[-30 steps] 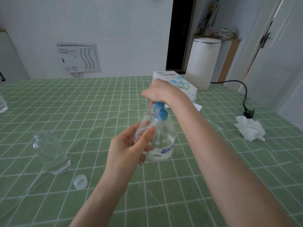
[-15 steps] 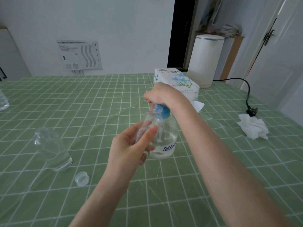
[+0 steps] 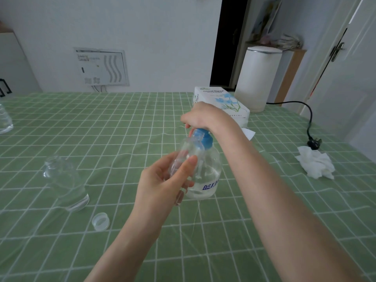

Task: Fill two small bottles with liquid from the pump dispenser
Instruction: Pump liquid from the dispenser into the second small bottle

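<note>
A clear pump dispenser [image 3: 209,176] with a blue pump head stands on the green checked tablecloth [image 3: 122,127], about a third full of clear liquid. My right hand [image 3: 200,117] lies on top of the blue pump head, fingers curled round it. My left hand [image 3: 162,184] holds a small clear bottle [image 3: 182,157] tilted, its mouth up under the pump's nozzle. A second clear bottle [image 3: 65,184] stands uncapped at the left, with a little liquid at its bottom. A small clear cap [image 3: 100,221] lies in front of it.
A tissue box [image 3: 219,100] stands behind the dispenser, a white appliance [image 3: 258,78] with a black cord and plug [image 3: 314,142] farther back. A crumpled tissue [image 3: 315,164] lies at the right. Another clear bottle [image 3: 5,121] shows at the left edge.
The camera has shifted slightly. Both hands keep their hold, and the small bottle stays under the nozzle.
</note>
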Demonstrator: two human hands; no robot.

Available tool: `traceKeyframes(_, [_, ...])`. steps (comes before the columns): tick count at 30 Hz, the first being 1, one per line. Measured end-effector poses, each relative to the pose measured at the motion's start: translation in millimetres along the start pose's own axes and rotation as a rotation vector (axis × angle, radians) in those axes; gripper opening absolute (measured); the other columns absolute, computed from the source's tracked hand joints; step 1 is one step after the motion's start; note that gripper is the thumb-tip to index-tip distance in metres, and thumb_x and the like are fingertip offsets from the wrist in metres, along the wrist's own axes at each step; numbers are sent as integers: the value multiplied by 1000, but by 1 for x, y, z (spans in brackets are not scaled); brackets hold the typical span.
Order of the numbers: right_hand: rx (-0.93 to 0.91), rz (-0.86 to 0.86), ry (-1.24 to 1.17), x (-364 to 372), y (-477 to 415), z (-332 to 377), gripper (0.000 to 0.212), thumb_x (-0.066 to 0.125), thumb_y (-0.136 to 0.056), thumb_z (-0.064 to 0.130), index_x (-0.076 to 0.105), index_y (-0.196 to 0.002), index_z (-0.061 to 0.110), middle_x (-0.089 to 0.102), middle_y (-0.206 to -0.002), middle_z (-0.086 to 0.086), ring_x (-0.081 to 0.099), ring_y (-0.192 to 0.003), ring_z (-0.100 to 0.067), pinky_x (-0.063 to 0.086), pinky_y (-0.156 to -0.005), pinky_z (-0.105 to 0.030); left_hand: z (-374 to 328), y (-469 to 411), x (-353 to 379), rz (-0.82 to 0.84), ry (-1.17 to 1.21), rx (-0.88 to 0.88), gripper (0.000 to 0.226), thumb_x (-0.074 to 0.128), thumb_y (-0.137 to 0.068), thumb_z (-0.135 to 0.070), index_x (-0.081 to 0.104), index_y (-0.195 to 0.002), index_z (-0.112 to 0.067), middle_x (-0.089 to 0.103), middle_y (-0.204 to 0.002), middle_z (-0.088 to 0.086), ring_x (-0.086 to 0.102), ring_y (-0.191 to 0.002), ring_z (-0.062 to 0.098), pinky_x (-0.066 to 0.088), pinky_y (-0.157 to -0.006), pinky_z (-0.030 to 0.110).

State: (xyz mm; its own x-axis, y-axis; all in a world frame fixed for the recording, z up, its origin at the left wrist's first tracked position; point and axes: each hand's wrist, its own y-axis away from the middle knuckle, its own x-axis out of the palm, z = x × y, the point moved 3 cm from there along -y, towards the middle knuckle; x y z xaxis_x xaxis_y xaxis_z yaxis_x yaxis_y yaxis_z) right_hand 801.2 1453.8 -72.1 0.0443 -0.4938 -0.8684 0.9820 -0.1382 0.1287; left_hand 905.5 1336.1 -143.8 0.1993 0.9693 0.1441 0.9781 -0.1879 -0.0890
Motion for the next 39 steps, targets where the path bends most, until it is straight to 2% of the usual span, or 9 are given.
traceKeyframes(8, [-2,-33,-55,3,-1,-5,30,45,-90,17,66,-107,5,71,-104,-11,56,-78,-23,39,-58,-24,1,1,0,6,15,-12,40,67,-60,-47,71,-95,-29,67,-64,-2,58,-55,8,41,-42,17])
traceKeyframes(12, [-8,-135,-84,-6,-2,-4,18,46,-81,16,49,-63,15,73,-90,-7,54,-69,-22,45,-69,-30,-1,0,0,1,19,8,42,67,-58,-50,71,-94,-30,68,-64,-4,59,-55,6,41,-41,17])
traceKeyframes(14, [-7,-134,-85,-7,-2,-3,15,46,-82,15,55,-70,14,73,-91,-7,56,-72,-22,47,-72,-30,-2,-1,1,3,23,12,43,66,-58,-50,71,-95,-29,68,-64,-4,59,-54,6,41,-42,16])
traceKeyframes(16, [-6,-105,-86,-5,-3,-1,22,46,-85,15,65,-95,8,72,-96,-9,57,-75,-23,46,-68,-28,-2,-1,0,2,23,11,42,66,-59,-49,71,-96,-29,68,-65,-5,59,-54,5,42,-42,15])
traceKeyframes(19, [-2,-54,-70,-3,-4,1,30,45,-88,13,64,-108,3,71,-103,-13,56,-73,-24,43,-64,-27,-2,-1,0,0,20,7,39,66,-60,-48,71,-95,-30,68,-65,-4,59,-54,6,42,-41,16])
traceKeyframes(24, [20,-15,-56,2,-5,-3,32,44,-90,15,64,-111,3,70,-107,-14,57,-80,-25,46,-73,-29,0,0,0,5,14,-4,38,66,-62,-47,72,-94,-28,66,-64,-2,57,-54,7,41,-41,16])
traceKeyframes(29, [18,-21,-55,7,-3,-6,32,44,-90,16,65,-111,3,71,-106,-13,57,-81,-24,42,-64,-27,1,1,-1,2,19,-18,41,66,-61,-44,71,-97,-25,65,-63,-2,57,-53,6,40,-40,16])
traceKeyframes(33, [1,-68,-69,-1,-2,-5,30,45,-88,18,64,-108,6,70,-103,-12,59,-83,-24,46,-72,-29,0,0,2,-7,32,-17,41,67,-59,-46,71,-96,-29,66,-63,-2,58,-54,7,41,-41,16])
traceKeyframes(39, [1,-60,-64,-6,-2,-1,30,45,-87,15,64,-107,3,72,-100,-14,57,-72,-25,44,-61,-26,-2,0,2,0,11,-1,47,65,-60,-49,70,-102,-27,67,-66,-3,59,-55,5,42,-42,16])
